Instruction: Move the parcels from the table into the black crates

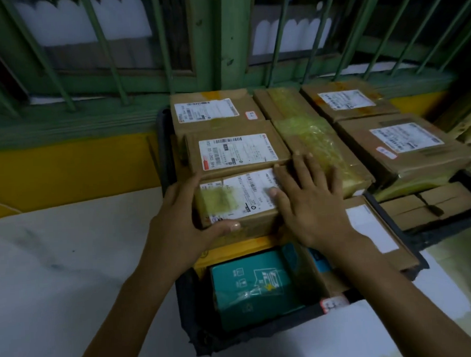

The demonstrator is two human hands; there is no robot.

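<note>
A white table [70, 269] runs below a green barred window [104, 48], and on it I see a black crate [186, 303] stacked with cardboard boxes. The left hand [176, 222] clamps the nearest labelled parcel [238, 197], fingers curled round its left edge and thumb along its near side, while the right hand [309, 199] lies flat on its top, fingers straight and apart. Two more labelled boxes sit just beyond the right fingertips; a teal box [251, 286] lies in the crate below the left thumb.
</note>
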